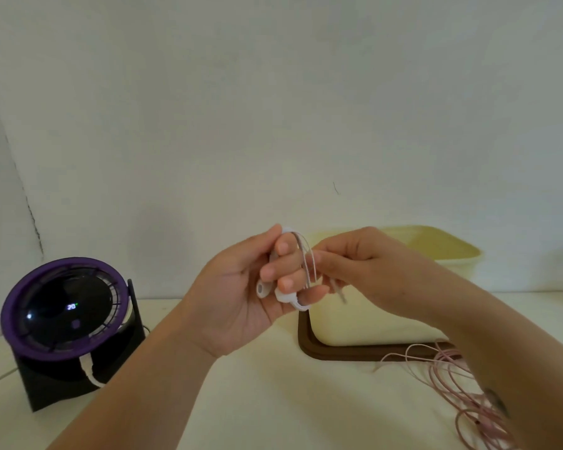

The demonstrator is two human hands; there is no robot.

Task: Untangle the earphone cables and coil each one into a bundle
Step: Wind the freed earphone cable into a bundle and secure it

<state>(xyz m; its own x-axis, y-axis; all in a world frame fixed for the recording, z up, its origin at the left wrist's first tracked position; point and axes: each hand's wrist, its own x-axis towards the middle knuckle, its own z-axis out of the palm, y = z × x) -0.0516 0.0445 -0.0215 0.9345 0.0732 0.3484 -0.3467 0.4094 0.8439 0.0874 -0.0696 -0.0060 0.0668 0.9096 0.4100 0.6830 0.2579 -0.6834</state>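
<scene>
My left hand [241,287] is raised over the table with a white earphone cable [306,261] looped round its curled fingers. An earbud [263,289] sticks out below the thumb. My right hand [364,264] is close beside it and pinches the cable's loose end, whose plug [341,295] hangs down. A second, pink earphone cable [449,381] lies in loose tangled loops on the table at the lower right, partly under my right forearm.
A cream plastic box [442,251] stands on a brown tray [309,345] behind my hands. A purple-rimmed desk fan [62,310] on a black stand sits at the left, with a white cord [88,371] plugged in. A white wall is behind.
</scene>
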